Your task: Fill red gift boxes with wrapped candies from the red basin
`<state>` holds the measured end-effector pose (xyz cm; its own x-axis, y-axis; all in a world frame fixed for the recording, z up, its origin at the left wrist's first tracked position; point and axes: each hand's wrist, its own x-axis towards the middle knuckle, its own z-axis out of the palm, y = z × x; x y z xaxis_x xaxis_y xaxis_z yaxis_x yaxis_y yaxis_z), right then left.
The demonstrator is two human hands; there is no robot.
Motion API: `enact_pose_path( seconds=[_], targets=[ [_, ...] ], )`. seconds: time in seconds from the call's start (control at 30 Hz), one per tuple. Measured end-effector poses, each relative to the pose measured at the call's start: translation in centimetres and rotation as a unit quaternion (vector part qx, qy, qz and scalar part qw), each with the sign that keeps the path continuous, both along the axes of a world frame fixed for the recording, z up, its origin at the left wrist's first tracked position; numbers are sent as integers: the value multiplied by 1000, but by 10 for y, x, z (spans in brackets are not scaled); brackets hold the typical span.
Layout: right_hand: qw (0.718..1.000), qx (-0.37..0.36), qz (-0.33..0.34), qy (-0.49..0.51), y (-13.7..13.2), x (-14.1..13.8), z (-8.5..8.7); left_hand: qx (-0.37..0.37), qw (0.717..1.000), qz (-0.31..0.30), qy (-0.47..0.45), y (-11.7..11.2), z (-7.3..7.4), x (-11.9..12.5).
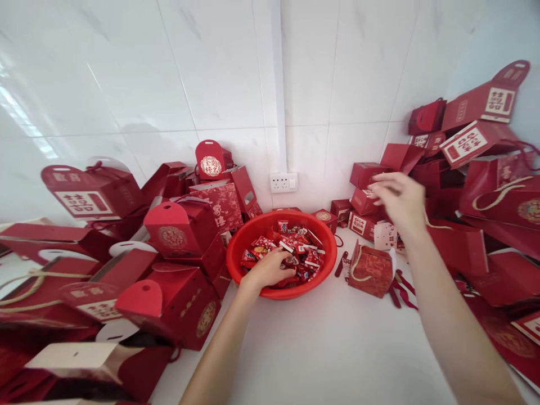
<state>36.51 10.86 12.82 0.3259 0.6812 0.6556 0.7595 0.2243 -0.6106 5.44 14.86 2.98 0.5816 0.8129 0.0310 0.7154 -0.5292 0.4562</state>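
Observation:
My left hand (270,269) reaches into a red plastic basin (238,275). Its fingers rest on the wrapped candies (310,259), with thumb and fingers apart and no candy plainly gripped. Over on the right, my right hand (399,197) is raised in front of a stack of small red boxes (367,174). Its fingers are loosely bent and apart, slightly blurred, with nothing visible in them. Below it a small red gift box (371,271) with a cord handle stands on the white table (304,343).
Red gift boxes (172,306) are heaped along the left side. More boxes and bags (468,146) pile up against the wall at right. Dark red ribbons (400,289) lie beside the small gift box. A wall socket (283,183) is behind the basin.

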Motion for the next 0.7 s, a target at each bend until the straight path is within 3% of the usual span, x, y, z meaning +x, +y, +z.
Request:
enact_pose_path(
  seconds=[0.1,0.2,0.3,0.4,0.5,0.7],
  targets=[
    [983,-143,56,-97,55,4,-7,-8,1000,-17,-2,0,-2,-1],
    [930,-285,114,-202,95,-5,-20,-8,1000,-26,-8,-1,-3,-2],
    [877,-366,132,-283,122,-20,-37,-21,999,-29,-21,-2,-5,-4],
    [840,-394,144,-344,142,-30,-53,-45,998,-21,-38,0,-8,-6],
    [820,-404,153,-375,155,-32,-64,-59,997,-21,-44,4,-12,-7],
    [836,-392,123,-365,164,-27,-79,-73,997,-26,-26,7,-13,-7]
  ],
)
